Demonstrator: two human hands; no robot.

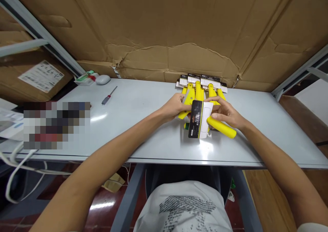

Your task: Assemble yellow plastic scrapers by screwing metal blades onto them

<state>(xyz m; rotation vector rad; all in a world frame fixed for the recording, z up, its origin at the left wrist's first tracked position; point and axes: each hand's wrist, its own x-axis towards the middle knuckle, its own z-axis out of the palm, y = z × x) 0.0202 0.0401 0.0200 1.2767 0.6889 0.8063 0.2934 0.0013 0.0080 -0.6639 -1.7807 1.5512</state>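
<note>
My right hand [227,114] is closed around a yellow-handled scraper [222,127], its rounded handle end pointing down to the right. A black-and-white printed card [201,119] covers the scraper's other end. From the other side my left hand [174,107] is closed in a pinch by the card's left edge, its fingertips partly hidden behind it. Just beyond my hands lies a group of several yellow scrapers [198,90], their cards [210,80] toward the cardboard. Under the held card, a small green-and-black end [186,126] of something shows.
On the left of the white table [143,122] lie a screwdriver [109,96], a white computer mouse [103,79] and a small box [85,78]. Cardboard [169,27] stands along the back edge. White cables [23,160] hang at the left front; a blurred patch hides things there.
</note>
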